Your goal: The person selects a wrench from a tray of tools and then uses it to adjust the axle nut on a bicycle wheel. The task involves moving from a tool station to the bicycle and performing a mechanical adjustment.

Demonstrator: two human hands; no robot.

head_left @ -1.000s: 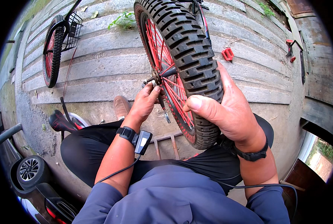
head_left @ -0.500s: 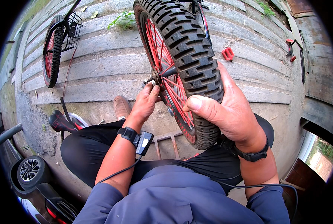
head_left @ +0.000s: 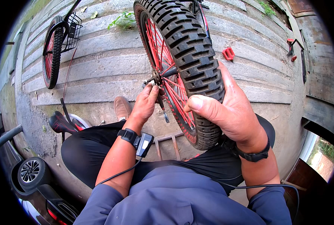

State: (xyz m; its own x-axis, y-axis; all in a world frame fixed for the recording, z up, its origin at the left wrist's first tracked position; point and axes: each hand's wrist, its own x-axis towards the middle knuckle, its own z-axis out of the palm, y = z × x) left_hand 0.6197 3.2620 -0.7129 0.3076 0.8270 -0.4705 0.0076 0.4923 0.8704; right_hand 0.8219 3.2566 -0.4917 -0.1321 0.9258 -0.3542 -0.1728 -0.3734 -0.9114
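A bicycle wheel (head_left: pixel 199 63) with a knobby black tyre and red spokes stands tilted in front of me. My right hand (head_left: pixel 227 112) grips the tyre's near right side, thumb on the tread, the other fingers mostly hidden behind it. At the hub's left side, my left hand (head_left: pixel 147 101) is closed, thumb and fingers pinched beside the axle end (head_left: pixel 149 81). A narrow dark bar with a silver tip (head_left: pixel 166 118) sticks out below those fingers, apart from the rim; its kind is unclear, and its upper part is hidden by the hand.
A red pedal (head_left: pixel 228 54) lies on the slatted paving beyond the wheel. Another small bike wheel (head_left: pixel 52 52) with a black basket (head_left: pixel 74 32) stands far left. A black saddle (head_left: pixel 58 122) is by my left knee. A rusty metal frame (head_left: pixel 167 144) lies between my legs.
The silver-tipped bar has swung left and down, away from the rim, as my left fingers shifted slightly. The wheel and my right hand hold still.
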